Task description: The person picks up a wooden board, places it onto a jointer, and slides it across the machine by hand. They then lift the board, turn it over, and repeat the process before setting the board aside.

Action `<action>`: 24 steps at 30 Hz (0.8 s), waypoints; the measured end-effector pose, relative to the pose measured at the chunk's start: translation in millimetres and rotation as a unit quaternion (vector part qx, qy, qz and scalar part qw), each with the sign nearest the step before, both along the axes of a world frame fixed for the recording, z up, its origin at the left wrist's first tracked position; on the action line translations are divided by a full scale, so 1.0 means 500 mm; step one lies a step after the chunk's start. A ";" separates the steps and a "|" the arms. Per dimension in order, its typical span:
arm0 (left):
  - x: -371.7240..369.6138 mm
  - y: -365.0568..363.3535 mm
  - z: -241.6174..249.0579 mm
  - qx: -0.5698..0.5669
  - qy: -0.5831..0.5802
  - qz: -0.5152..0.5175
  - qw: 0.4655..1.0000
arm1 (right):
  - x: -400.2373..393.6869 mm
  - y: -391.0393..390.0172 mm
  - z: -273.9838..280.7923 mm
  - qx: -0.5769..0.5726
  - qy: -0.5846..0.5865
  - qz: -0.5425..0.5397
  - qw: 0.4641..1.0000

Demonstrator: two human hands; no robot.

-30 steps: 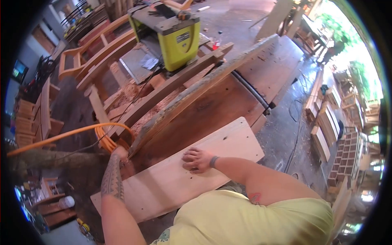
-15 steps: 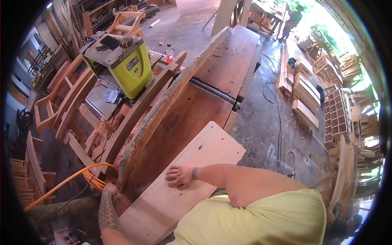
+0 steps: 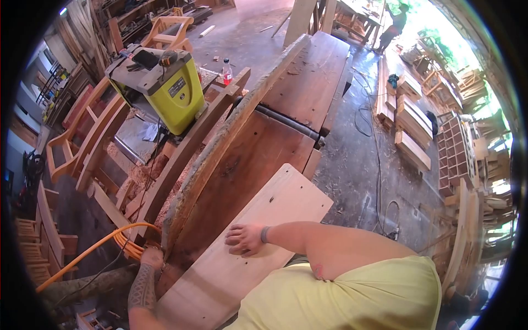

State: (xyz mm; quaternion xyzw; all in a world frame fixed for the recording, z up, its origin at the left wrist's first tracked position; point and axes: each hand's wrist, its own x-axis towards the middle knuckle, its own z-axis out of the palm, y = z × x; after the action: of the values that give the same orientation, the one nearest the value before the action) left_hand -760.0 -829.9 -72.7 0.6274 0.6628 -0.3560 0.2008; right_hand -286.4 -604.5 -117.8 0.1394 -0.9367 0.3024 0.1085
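Note:
A pale wooden board [image 3: 264,220] with small dark knots or holes lies aslant over the near end of a jointer's reddish-brown bed [image 3: 250,146]. On its face rests my right hand [image 3: 245,240], palm down with the fingers apart and slightly bent. My left hand [image 3: 152,257] is at the near end of the jointer's long upright wooden fence [image 3: 220,140], beside a coil of orange hose [image 3: 127,242]. Its fingers are mostly hidden, so their grip does not show. Across the bed runs the dark cutter roller [image 3: 287,122], beyond the board's far end.
A green planer [image 3: 179,96] stands left of the fence, past a long timber beam [image 3: 181,165]. Wood shavings and chair frames surround it. A bottle of red drink [image 3: 227,74] stands behind. At right are stacked planks [image 3: 412,129] and floor cables. A person [image 3: 394,30] stands far back.
The left hand has shifted slightly at the fence end. My right hand keeps its place on the board. The view has moved a little, and the distant person's pose differs.

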 end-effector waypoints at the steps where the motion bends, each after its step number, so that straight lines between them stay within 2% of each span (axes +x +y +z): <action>1: 0.012 0.011 0.019 -0.022 0.012 -0.055 0.998 | 0.000 0.001 0.000 -0.001 0.000 0.000 1.000; 4: 0.003 -0.002 0.019 0.003 -0.009 0.044 0.999 | -0.003 -0.002 0.001 -0.001 0.008 0.000 1.000; 7: -0.110 -0.061 -0.166 0.105 -0.024 0.146 0.983 | -0.005 0.000 -0.001 -0.006 0.016 -0.002 1.000; 8: -0.099 -0.045 -0.139 0.061 -0.105 0.346 0.930 | -0.004 0.000 -0.003 -0.010 0.018 -0.002 1.000; 9: -0.088 -0.028 -0.111 0.044 -0.141 0.533 0.833 | -0.002 -0.002 -0.003 -0.011 0.017 -0.002 1.000; 10: -0.078 -0.015 -0.093 0.010 -0.190 0.694 0.694 | -0.001 0.001 -0.003 -0.011 0.015 -0.001 1.000; 13: -0.035 -0.001 -0.036 0.004 -0.209 0.752 0.625 | 0.000 0.002 0.002 -0.006 -0.010 0.002 1.000; 16: -0.006 0.019 0.007 0.013 -0.194 0.769 0.609 | -0.003 0.002 0.004 -0.003 -0.019 0.007 1.000; 17: 0.013 0.030 0.037 0.007 -0.193 0.752 0.630 | 0.000 0.003 0.004 -0.002 -0.019 0.006 1.000; 20: -0.004 0.016 0.023 0.057 -0.243 0.831 0.497 | 0.001 0.002 -0.001 -0.006 -0.019 0.005 1.000; 23: -0.013 0.013 0.002 0.019 -0.214 0.830 0.515 | -0.001 0.002 -0.002 0.002 -0.032 0.010 0.999; 24: -0.020 0.006 -0.014 0.011 -0.210 0.817 0.537 | -0.001 0.003 0.001 0.003 -0.038 0.012 0.999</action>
State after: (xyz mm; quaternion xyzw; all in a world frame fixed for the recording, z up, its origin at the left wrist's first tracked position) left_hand -770.2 -826.8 -79.5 -0.1272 0.8306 0.1116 0.5305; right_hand -286.9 -602.8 -117.4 0.1399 -0.9392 0.3060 0.0689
